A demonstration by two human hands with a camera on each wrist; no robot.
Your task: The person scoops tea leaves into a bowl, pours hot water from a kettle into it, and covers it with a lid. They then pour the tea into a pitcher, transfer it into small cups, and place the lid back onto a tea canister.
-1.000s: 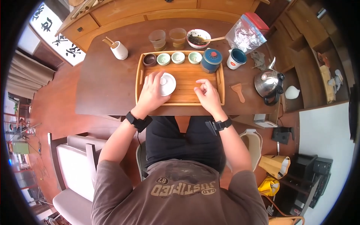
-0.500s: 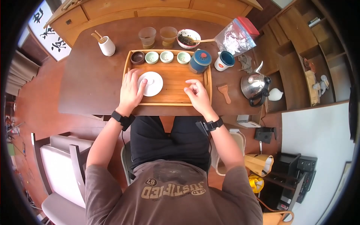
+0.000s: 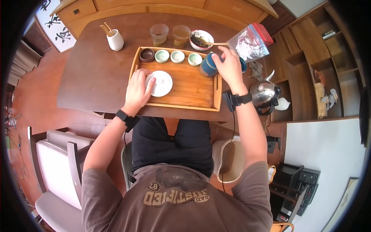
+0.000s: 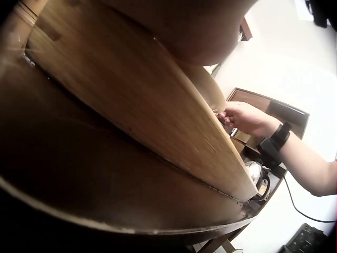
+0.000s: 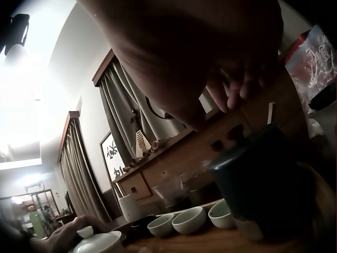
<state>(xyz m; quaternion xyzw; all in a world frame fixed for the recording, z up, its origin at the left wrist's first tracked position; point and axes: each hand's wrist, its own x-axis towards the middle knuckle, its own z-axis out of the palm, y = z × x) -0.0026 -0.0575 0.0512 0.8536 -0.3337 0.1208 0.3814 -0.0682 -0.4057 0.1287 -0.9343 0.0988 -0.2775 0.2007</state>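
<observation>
A white lidded tea bowl (image 3: 164,86) stands at the left of a wooden tray (image 3: 189,92). My left hand (image 3: 137,86) lies along its left side, fingers fairly straight and the thumb over the lid's edge. Over the blue tea canister (image 3: 208,66) at the tray's back right is my right hand (image 3: 230,69). The right wrist view shows its loosely bent fingers (image 5: 234,95) above the knob (image 5: 236,133) of the canister's lid, with a gap between. In the head view that hand covers the lid. The left wrist view mostly shows the tray's side wall (image 4: 142,100).
Several small cups (image 3: 177,57) line the tray's back edge. Behind it stand plastic cups (image 3: 159,35), a bowl of wet leaves (image 3: 201,40) and a zip bag (image 3: 247,44). A steel kettle (image 3: 264,92) stands at the right, a white holder (image 3: 115,40) at the far left.
My right hand has moved from over the tray's front right, forward and right, to above the canister. The left hand has eased back from the tea bowl's rim to its left side.
</observation>
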